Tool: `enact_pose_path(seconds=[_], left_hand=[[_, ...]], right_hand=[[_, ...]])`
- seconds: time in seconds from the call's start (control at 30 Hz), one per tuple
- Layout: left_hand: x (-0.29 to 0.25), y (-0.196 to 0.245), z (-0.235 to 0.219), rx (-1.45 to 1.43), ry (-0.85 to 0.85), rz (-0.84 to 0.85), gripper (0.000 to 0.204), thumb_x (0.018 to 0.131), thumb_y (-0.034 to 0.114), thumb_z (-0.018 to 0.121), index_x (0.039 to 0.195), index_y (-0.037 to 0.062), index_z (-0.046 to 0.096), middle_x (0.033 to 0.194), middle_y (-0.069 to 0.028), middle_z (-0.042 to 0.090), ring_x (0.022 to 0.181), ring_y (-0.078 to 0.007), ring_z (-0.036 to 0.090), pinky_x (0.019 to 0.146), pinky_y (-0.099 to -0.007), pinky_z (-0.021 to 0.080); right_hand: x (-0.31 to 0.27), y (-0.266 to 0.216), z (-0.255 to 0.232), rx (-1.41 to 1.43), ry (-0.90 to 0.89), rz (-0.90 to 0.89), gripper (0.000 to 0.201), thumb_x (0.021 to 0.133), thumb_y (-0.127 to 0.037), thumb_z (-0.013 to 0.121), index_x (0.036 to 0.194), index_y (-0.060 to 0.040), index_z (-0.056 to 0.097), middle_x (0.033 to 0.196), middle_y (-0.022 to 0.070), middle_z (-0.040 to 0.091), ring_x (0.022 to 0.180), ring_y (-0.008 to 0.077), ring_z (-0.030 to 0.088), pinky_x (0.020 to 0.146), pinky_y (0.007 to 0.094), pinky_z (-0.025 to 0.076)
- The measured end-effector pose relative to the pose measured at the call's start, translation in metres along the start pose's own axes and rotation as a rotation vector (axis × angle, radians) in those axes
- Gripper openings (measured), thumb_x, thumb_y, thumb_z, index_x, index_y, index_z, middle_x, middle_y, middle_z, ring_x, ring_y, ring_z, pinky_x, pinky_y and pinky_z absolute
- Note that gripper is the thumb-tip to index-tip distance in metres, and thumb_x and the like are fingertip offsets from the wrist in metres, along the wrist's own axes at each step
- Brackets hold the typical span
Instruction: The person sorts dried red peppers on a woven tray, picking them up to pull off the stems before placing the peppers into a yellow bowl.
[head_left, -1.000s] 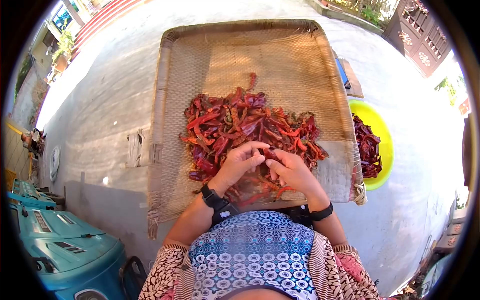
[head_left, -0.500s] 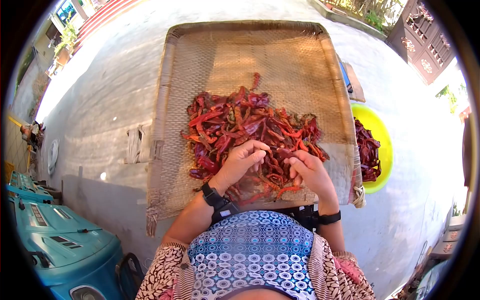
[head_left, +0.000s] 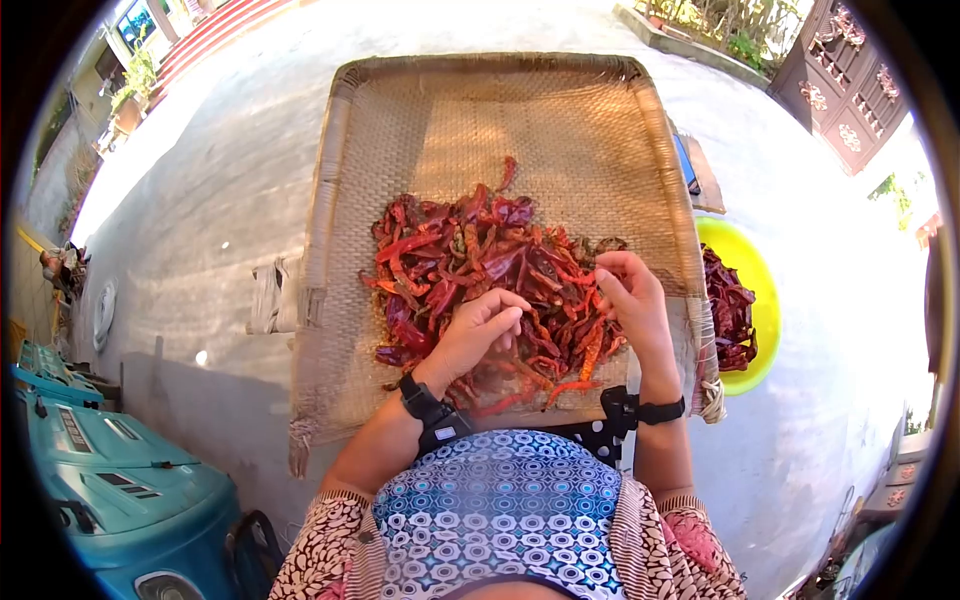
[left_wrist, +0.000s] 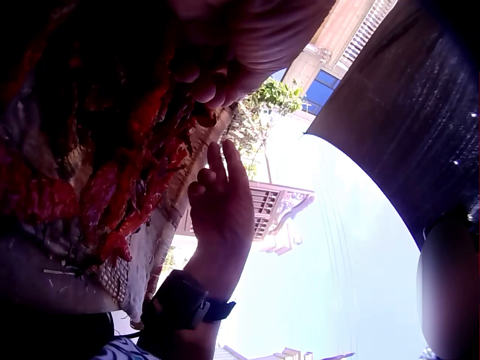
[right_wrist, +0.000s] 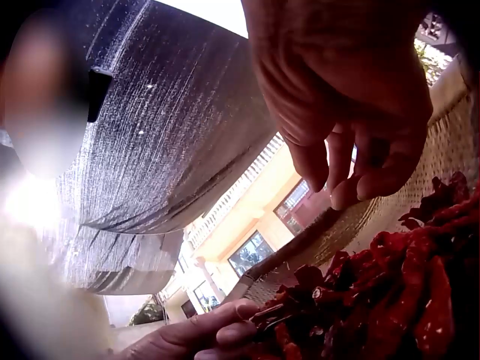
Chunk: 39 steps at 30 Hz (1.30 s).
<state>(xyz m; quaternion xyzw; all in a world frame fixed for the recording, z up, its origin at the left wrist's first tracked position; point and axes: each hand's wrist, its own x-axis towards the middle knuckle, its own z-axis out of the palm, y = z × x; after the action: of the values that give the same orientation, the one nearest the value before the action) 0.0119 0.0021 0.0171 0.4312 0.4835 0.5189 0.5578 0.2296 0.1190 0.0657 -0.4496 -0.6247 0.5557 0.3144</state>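
Observation:
A heap of dried red chili peppers lies in the shallow woven tray. Over the near part of the heap, my left hand has its fingers curled and its thumb meeting the index finger. A small dark bit like a chili stem shows at those fingertips. My right hand is raised over the heap's right edge, thumb apart from the extended fingers. In the right wrist view nothing shows between the right hand's fingers, which bend loosely above the peppers.
A yellow-green basin with dark red chilies stands on the ground right of the tray. Behind it lie a board and a blue item. A teal vehicle is at lower left. Several chilies lie near the tray's front edge.
Both hands were together at a chili; the right hand drew it away rightward, then rose farther right and let it go. The left hand has stayed nearly in place, fingertips pinched.

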Motion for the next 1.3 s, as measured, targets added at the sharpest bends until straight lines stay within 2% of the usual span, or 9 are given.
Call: enact_pose_path(seconds=[0.13,0.33,0.53,0.73,0.83,0.93,1.07,1.17,1.3], left_hand=[[0.000,-0.001,0.000,-0.009,-0.013,0.011,0.019,0.099,0.019,0.052,0.112,0.0065,0.060,0.080,0.0038,0.058,0.065,-0.0027,0.052,0.058,-0.0182,0.043],[0.001,-0.004,-0.002,-0.020,-0.030,0.008,0.019,0.100,0.020,0.052,0.112,0.0065,0.059,0.081,0.0025,0.058,0.067,-0.0038,0.053,0.059,-0.0190,0.044],[0.002,-0.005,-0.004,-0.004,-0.034,0.002,0.021,0.100,0.022,0.053,0.113,0.0074,0.059,0.081,0.0032,0.058,0.067,-0.0031,0.053,0.059,-0.0184,0.044],[0.001,-0.002,-0.002,-0.097,-0.004,0.043,0.020,0.100,0.022,0.053,0.111,0.0059,0.058,0.084,0.0004,0.059,0.068,-0.0057,0.055,0.059,-0.0198,0.044],[-0.001,0.005,0.001,-0.126,0.024,0.071,0.019,0.100,0.023,0.054,0.109,0.0062,0.057,0.083,-0.0002,0.059,0.068,-0.0064,0.055,0.059,-0.0204,0.044],[-0.001,0.001,-0.002,-0.127,0.009,0.050,0.018,0.100,0.024,0.054,0.108,0.0078,0.057,0.081,-0.0001,0.059,0.067,-0.0067,0.054,0.059,-0.0209,0.044],[0.001,-0.007,-0.006,-0.138,-0.002,0.020,0.015,0.099,0.024,0.054,0.103,0.0095,0.057,0.079,-0.0002,0.059,0.066,-0.0081,0.054,0.059,-0.0215,0.044],[0.000,-0.004,-0.008,-0.393,-0.003,-0.023,0.014,0.099,0.024,0.055,0.100,0.0094,0.056,0.080,-0.0005,0.060,0.065,-0.0093,0.055,0.059,-0.0216,0.044],[-0.001,-0.007,-0.009,-0.257,-0.009,0.022,0.018,0.099,0.025,0.055,0.104,0.0083,0.056,0.080,-0.0021,0.060,0.065,-0.0101,0.056,0.058,-0.0220,0.046]], right_hand=[[0.032,0.000,0.027,-0.503,0.052,-0.332,0.034,0.085,-0.022,0.068,0.115,-0.0085,0.059,0.101,0.0085,0.066,0.093,0.0249,0.064,0.076,0.0354,0.049],[0.050,-0.012,0.048,-0.895,-0.144,-0.311,0.045,0.081,-0.028,0.070,0.120,-0.0102,0.056,0.106,0.0113,0.067,0.102,0.0313,0.063,0.084,0.0412,0.049],[0.038,-0.024,0.044,-0.781,-0.204,-0.171,0.045,0.080,-0.026,0.070,0.120,-0.0081,0.058,0.102,0.0142,0.069,0.098,0.0322,0.065,0.084,0.0419,0.049],[0.008,-0.020,0.031,-0.356,-0.159,-0.144,0.034,0.080,-0.019,0.072,0.108,-0.0032,0.062,0.093,0.0143,0.070,0.087,0.0285,0.067,0.078,0.0365,0.051],[-0.007,-0.010,0.035,-0.376,-0.204,-0.263,0.032,0.080,-0.019,0.072,0.106,-0.0030,0.062,0.089,0.0134,0.070,0.083,0.0269,0.067,0.075,0.0355,0.051],[-0.021,-0.015,0.043,-0.387,-0.249,-0.251,0.027,0.080,-0.008,0.073,0.102,0.0010,0.062,0.086,0.0085,0.068,0.079,0.0120,0.063,0.070,0.0289,0.050],[-0.028,-0.018,0.046,-0.560,-0.215,-0.292,0.030,0.080,-0.016,0.074,0.102,-0.0001,0.064,0.087,0.0134,0.069,0.079,0.0239,0.066,0.073,0.0331,0.050],[-0.030,-0.007,0.042,-0.523,-0.209,-0.329,0.026,0.082,-0.021,0.069,0.104,-0.0059,0.065,0.090,0.0140,0.067,0.083,0.0337,0.065,0.073,0.0393,0.049],[-0.030,0.001,0.038,-0.403,-0.190,-0.349,0.022,0.087,-0.021,0.066,0.102,-0.0038,0.065,0.092,0.0099,0.069,0.075,0.0234,0.065,0.066,0.0330,0.049]])
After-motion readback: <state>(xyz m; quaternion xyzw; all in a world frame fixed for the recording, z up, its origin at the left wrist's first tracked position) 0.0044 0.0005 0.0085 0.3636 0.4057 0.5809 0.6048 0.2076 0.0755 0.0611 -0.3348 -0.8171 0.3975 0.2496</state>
